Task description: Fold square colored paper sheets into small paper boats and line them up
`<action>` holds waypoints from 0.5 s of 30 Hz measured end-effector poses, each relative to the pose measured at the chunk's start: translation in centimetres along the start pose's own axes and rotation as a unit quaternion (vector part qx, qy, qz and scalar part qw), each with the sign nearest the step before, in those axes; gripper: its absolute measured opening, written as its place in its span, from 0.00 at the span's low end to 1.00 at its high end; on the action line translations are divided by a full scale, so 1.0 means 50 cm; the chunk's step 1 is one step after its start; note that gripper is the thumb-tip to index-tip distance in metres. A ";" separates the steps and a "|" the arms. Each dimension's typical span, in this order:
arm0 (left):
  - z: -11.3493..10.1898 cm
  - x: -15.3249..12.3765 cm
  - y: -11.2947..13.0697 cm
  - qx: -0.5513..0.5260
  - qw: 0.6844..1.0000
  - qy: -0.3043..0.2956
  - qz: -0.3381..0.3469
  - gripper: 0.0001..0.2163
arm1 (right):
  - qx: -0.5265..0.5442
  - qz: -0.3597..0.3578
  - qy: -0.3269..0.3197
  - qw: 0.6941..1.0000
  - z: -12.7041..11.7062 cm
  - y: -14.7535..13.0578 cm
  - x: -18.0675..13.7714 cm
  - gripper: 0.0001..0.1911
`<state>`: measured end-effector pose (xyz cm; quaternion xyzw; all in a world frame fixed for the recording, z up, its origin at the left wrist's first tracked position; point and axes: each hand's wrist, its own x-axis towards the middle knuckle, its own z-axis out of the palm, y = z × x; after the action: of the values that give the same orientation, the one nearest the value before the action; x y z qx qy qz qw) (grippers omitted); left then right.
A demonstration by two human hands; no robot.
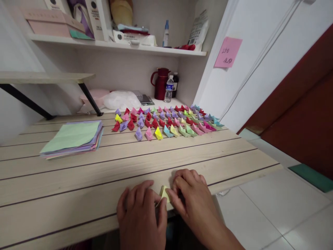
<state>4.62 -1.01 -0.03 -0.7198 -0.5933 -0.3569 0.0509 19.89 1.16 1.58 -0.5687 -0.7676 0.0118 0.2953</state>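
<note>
A small folded piece of yellow paper [164, 193] lies at the table's front edge, between my two hands. My left hand [142, 211] pinches its left side between thumb and forefinger. From the right, my right hand [191, 194] presses its thumb on the paper, the other fingers curled in. Part of the paper is hidden under the fingers. Farther back stand several rows of small folded paper boats [158, 133] in red, purple, pink, yellow, green and blue. A stack of coloured paper sheets [75, 136], pale green on top, lies at the left.
Behind the boats, a white shelf unit [125, 45] holds boxes and bottles. A dark red jug [161, 83] and a water bottle [169, 89] stand beneath it. A small raised shelf [47, 77] with black legs is at left. The table [104, 187] ends at right above a tiled floor [265, 205].
</note>
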 end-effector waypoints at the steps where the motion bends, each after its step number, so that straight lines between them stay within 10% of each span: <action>1: 0.001 0.000 0.002 0.010 1.000 0.005 0.000 0.03 | -0.002 0.000 0.002 1.000 0.001 0.000 0.000 0.11; 9: -0.002 -0.008 -0.011 0.043 0.999 0.015 0.010 0.04 | 0.007 0.007 -0.028 1.000 -0.004 0.001 0.012 0.11; 15: 0.009 -0.050 -0.040 0.071 0.986 0.096 0.120 0.23 | 0.008 0.000 -0.031 1.000 -0.007 0.001 0.018 0.12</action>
<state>2.95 -2.29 -2.49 -0.7427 -0.5188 -0.3726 0.2011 19.95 1.86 2.25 -0.5655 -0.7764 0.0349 0.2760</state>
